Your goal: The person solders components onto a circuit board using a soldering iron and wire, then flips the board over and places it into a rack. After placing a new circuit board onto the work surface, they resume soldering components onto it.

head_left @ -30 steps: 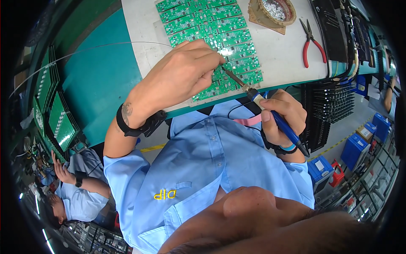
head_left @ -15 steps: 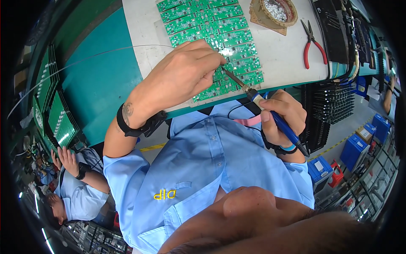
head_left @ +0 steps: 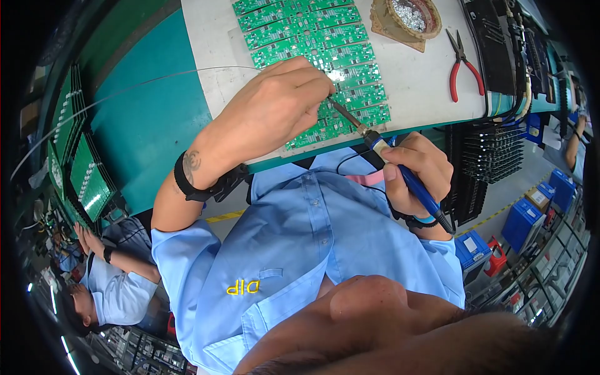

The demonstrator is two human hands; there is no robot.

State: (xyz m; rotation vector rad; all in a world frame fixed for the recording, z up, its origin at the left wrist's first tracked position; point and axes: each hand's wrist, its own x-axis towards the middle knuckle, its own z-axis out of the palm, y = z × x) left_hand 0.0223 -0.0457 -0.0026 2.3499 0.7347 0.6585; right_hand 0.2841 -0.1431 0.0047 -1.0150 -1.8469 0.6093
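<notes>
A panel of green circuit boards (head_left: 347,56), joined in two columns, lies flat on the white part of the bench. Over its near left part is my left hand (head_left: 275,103), fingers pinched on a thin solder wire (head_left: 169,75) that trails off to the left. My right hand (head_left: 425,165) grips a soldering iron (head_left: 419,189) by its blue handle, to the right of and below the panel. The iron slants up and left, and its tip meets the boards beside my left fingertips. Those fingers hide the exact contact spot.
Red-handled pliers (head_left: 454,78) lie right of the panel, near a brown pot (head_left: 389,17) of silvery metal shavings. Upright green boards (head_left: 90,178) stand at the left, close to a co-worker's hands (head_left: 89,239). Black racks (head_left: 490,153) and blue crates (head_left: 472,250) are at the right.
Both my hands and the iron are almost where they were, with only a tiny shift at the tip. The co-worker's hand at the left has moved slightly down and turned.
</notes>
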